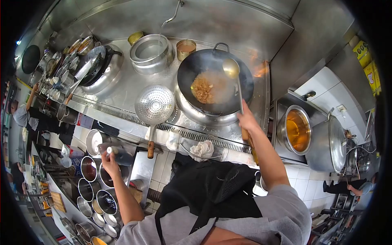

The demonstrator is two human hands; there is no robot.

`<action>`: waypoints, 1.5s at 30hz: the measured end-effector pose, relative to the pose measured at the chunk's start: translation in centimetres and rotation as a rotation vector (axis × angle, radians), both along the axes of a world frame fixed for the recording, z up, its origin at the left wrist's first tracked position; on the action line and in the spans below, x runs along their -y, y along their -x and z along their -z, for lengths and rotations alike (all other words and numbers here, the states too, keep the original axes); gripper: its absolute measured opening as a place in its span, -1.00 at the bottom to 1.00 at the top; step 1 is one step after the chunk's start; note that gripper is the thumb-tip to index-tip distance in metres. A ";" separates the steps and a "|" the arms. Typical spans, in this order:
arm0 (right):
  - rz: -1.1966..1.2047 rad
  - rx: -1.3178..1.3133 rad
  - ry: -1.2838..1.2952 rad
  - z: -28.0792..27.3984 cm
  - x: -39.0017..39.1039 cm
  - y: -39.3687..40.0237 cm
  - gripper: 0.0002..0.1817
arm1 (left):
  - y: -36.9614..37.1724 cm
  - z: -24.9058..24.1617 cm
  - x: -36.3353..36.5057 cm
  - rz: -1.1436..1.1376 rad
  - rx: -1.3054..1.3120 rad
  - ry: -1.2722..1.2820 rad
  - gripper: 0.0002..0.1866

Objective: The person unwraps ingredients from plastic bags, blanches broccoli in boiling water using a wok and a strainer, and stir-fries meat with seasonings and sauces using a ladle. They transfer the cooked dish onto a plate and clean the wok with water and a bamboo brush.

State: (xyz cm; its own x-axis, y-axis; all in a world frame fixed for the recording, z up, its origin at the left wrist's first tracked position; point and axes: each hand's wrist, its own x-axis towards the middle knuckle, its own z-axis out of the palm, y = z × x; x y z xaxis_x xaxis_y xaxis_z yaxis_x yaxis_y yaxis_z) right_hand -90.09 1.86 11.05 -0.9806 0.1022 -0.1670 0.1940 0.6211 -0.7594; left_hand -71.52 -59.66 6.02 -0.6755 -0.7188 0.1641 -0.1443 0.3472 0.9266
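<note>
My right hand grips the long handle of a metal ladle, whose bowl is raised over the far side of a black wok. The wok holds browned fried food with steam above it. Flames lick up at the wok's right edge. My left hand reaches down to the left and holds a dark bottle with a white cap above several round steel containers.
A perforated steel skimmer lies on the stove edge, beside a crumpled cloth. A lidded steel pot and a tin of sauce stand behind. A pot of orange oil sits right. Other people work at far left and right.
</note>
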 end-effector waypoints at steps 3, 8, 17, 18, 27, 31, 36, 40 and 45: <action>-0.077 -0.019 -0.129 -1.0 2.2 2.8 -0.17 | -1.7 2.8 1.2 -0.057 -0.054 -0.079 -0.72; -0.342 0.204 -0.384 -3.0 0.8 -1.9 -0.17 | -4.0 1.2 0.4 -0.092 0.009 -0.280 -0.71; -0.212 0.129 -0.655 -4.8 -9.7 -8.6 -0.14 | 5.0 -8.3 -13.9 0.311 -0.010 0.297 -0.61; -0.135 0.210 -0.616 -4.9 -8.3 -7.4 -0.15 | 7.2 -10.5 -18.5 0.446 0.017 0.278 -0.61; -0.130 0.130 0.140 -1.5 -3.0 -8.2 -0.10 | 20.5 -2.4 -39.5 1.135 0.228 0.727 -0.78; -0.269 0.164 -0.391 -10.8 -5.3 -14.0 -0.09 | 15.0 -9.1 -38.0 1.200 0.088 0.777 -0.73; -0.469 0.387 -0.367 -19.4 -8.5 -16.9 -0.09 | 13.9 -10.0 -37.3 1.140 -0.093 0.685 -0.63; -0.500 0.268 -0.623 -12.8 -6.8 -14.3 -0.07 | 18.2 -3.4 -38.9 1.088 -0.151 0.669 -0.71; -0.313 0.145 -0.786 -7.6 -3.4 -11.6 -0.06 | 12.3 -0.6 -35.8 1.248 -0.043 0.724 -0.71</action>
